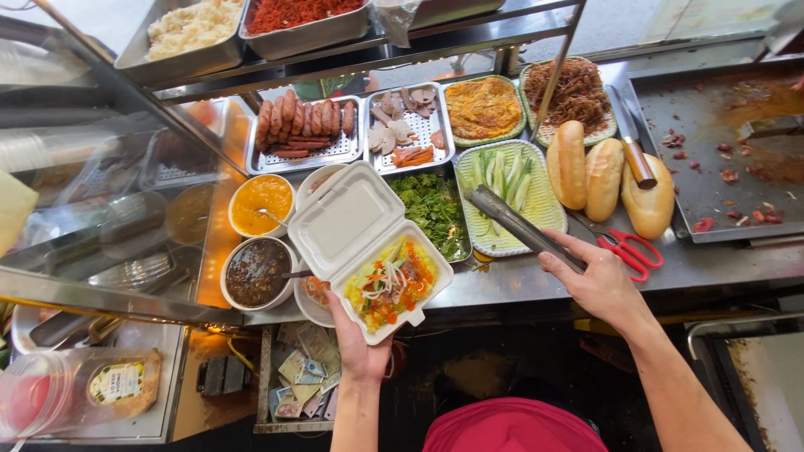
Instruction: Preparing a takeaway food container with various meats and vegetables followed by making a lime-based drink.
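The left hand (358, 341) holds an open white foam box (362, 243) of rice and vegetables from beneath. Right of the box, the right hand (596, 280) grips closed metal tongs (521, 226) over a green tray of cucumber sticks (548, 209).

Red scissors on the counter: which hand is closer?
Right. The right hand, holding metal tongs, sits just left of the red scissors, nearly touching. The left hand is far to their left, under the open foam box.
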